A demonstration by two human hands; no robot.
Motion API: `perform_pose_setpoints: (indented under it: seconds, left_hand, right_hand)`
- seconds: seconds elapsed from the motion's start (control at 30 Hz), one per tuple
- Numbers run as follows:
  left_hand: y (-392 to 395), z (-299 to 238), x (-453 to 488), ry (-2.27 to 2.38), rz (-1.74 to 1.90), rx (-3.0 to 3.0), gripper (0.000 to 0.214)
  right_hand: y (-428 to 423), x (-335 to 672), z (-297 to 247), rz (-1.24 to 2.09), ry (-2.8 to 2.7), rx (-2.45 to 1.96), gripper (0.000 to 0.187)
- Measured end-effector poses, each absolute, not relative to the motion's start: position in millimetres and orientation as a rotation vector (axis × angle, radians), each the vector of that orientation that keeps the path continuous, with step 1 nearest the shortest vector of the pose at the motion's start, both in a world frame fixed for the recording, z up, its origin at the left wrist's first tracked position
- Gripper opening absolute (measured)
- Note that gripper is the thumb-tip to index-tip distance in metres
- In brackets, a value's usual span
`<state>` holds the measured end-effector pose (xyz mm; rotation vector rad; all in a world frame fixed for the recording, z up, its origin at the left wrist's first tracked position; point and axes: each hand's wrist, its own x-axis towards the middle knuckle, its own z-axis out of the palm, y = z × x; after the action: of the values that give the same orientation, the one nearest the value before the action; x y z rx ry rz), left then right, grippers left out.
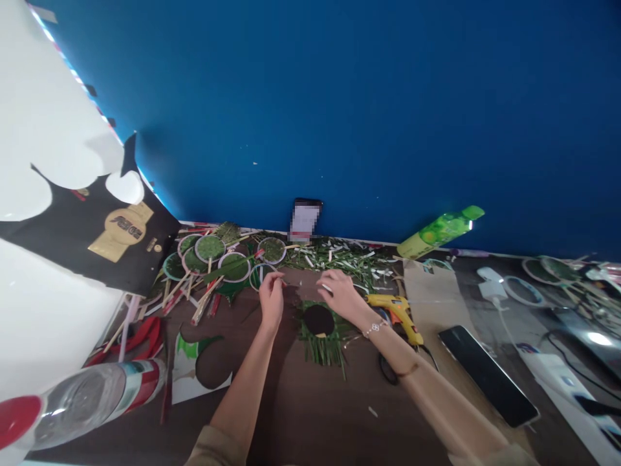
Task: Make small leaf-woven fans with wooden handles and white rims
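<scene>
- Because so many materials lie on it, the brown table looks crowded; one blue wall stands behind.
- One black bag is at the left side.
- Two bottles I count: the clear bottle with a red cap, near left, and the green bottle by the wall.
- Two hands are in the middle. The left hand has a narrow grip, thumb and fingers close; the right hand has its fingers bent. Whether either holds something, I cannot tell.
- Two phones: the flat phone at right, and the upright phone near the wall.
- One yellow glue gun is beside the right forearm.
- One woven leaf piece lies partly under the right hand. In my judgement its weaving is mostly done; strips at the near edge remain loose, and I see no rim around it.
- Rimmed rounds: at least six at left, two at right. These seem further finished.
- One black disc lies on the woven leaf piece; whether it is fixed, I cannot tell.
- Leaf clippings, too many for counting, lie beyond the hands.
</scene>
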<state>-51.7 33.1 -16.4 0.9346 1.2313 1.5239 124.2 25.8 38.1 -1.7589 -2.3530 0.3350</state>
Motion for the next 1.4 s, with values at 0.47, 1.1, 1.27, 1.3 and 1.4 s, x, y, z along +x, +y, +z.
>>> perform_pose_setpoints:
  seconds: [0.47, 1.1, 1.27, 1.3, 1.4]
  left_hand:
    - [32.7, -12.4, -53.0, 1.236, 1.468, 0.977, 0.013]
    - [36.5, -19.3, -53.7, 1.207, 1.503, 0.900, 0.012]
    - [37.7, -22.3, -54.2, 1.198, 1.499, 0.873, 0.012]
    - [37.7, -22.5, -54.1, 1.194, 1.493, 0.876, 0.012]
    - [37.3, -22.9, -52.9, 1.184, 1.473, 0.898, 0.012]
  right_hand:
    - [13.4, 80.7, 44.4, -0.030, -2.994, -1.677, 0.013]
    - [28.3, 107.5, 39.5, 0.188, -2.958, -1.725, 0.018]
    - [43.3, 133.4, 62.8, 0.175, -2.848, -1.864, 0.020]
    - [47.8, 141.0, 70.3, 0.151, -2.805, -1.919, 0.022]
    - [53.7, 154.4, 86.1, 0.118, -2.724, -2.021, 0.028]
